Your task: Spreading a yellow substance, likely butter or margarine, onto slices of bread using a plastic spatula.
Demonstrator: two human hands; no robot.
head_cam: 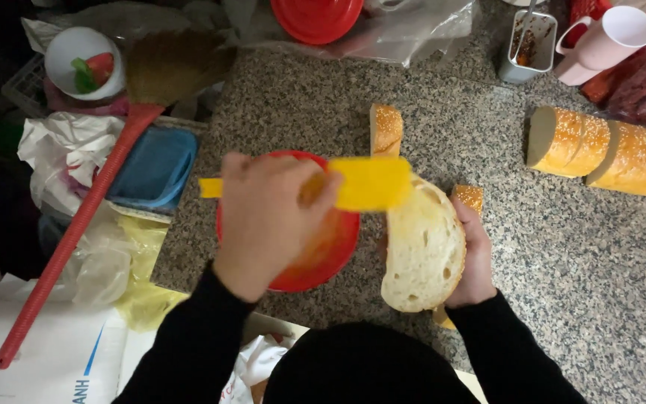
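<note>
Red bowl (pixel 315 262): on the granite counter (pixel 562 254) near its front edge, under the left hand; orange spread inside, partly hidden.
White cup (pixel 84 63): far left, holding red and green pieces.
Metal tub (pixel 528 45): counter back, dark reddish contents, a handle standing in it.
Pink mug (pixel 607 41): tipped on its side beside the tub; contents not visible.
Blue box (pixel 155 168): lidded, off the counter's left edge, beside a red-handled broom (pixel 76 232).
Loaves (pixel 607 150): two cut lengths, touching, counter right.
Bread end (pixel 386 129): upright, just behind the bowl.
Open room: bare granite right of the hands and between bowl and loaves; left edge crowded by bags.
Left hand (pixel 267 221): fingers closed round a yellow spreader (pixel 368 183), blade over the bowl's rim and the slice's top.
Right hand (pixel 476 262): curled under an opened bread slice (pixel 422 251), cut face up, just right of the bowl.
</note>
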